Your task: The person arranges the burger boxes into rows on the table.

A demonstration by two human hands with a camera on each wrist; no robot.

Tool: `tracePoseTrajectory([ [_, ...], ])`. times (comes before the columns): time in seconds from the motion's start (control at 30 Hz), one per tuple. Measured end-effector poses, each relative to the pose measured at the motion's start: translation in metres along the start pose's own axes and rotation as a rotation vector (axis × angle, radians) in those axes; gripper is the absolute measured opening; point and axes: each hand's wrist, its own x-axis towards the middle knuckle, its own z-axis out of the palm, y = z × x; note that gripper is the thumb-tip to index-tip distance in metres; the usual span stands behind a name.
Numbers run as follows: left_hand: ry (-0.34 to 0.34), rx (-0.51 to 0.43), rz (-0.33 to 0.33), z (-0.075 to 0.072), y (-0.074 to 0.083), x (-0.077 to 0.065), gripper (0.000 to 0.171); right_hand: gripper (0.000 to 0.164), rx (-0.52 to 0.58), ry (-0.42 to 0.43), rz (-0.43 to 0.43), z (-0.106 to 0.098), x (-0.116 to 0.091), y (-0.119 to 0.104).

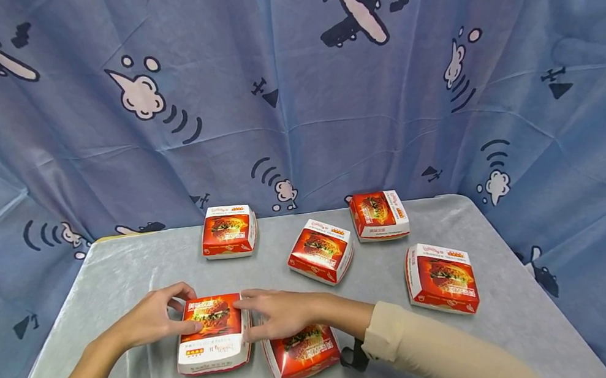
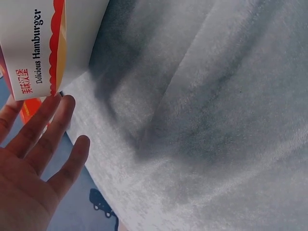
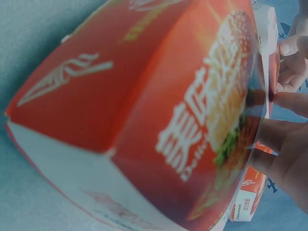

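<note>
A red and white hamburger box (image 1: 216,341) is between my two hands at the front left of the table, its printed lid facing up. My left hand (image 1: 155,315) holds its left side, thumb on the lid and fingers at the far left corner. In the left wrist view, the hand's spread fingers (image 2: 57,118) reach the edge of the box's white side (image 2: 36,48). From the right, my right hand (image 1: 282,311) holds the opposite side, a fingertip over the lid's edge. Below that hand lies a second hamburger box (image 1: 306,364), partly covered by it; it fills much of the right wrist view.
More hamburger boxes lie apart: one at the back left (image 1: 228,232), one near the middle (image 1: 321,252), one at the back right (image 1: 379,215) and one at the right (image 1: 442,278). A grey cloth covers the table (image 1: 385,340). Behind hangs a blue patterned curtain (image 1: 229,116).
</note>
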Motion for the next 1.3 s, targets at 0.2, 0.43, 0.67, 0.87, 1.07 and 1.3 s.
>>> tracePoseTrajectory([
  [0.2, 0.021, 0.030, 0.004, -0.002, 0.001, 0.002, 0.044, 0.066, 0.000, 0.014, -0.003, -0.005, 0.000, 0.000],
  [0.43, 0.134, 0.042, -0.038, -0.010, 0.005, 0.020, 0.050, 0.064, 0.006, 0.118, 0.002, -0.027, -0.002, 0.005],
  [0.67, 0.174, 0.031, -0.119, -0.024, 0.014, 0.044, 0.065, 0.069, 0.077, 0.214, 0.036, -0.050, 0.005, 0.017],
  [0.87, 0.097, 0.002, -0.155, -0.032, 0.020, 0.060, 0.072, 0.073, 0.128, 0.261, 0.101, -0.059, 0.019, 0.027],
  [1.07, 0.016, -0.007, -0.207, -0.030, 0.023, 0.074, 0.076, 0.076, 0.186, 0.270, 0.164, -0.065, 0.036, 0.038],
  [1.3, -0.017, -0.028, -0.264, -0.029, 0.025, 0.083, 0.077, 0.075, 0.210, 0.270, 0.243, -0.070, 0.051, 0.042],
])
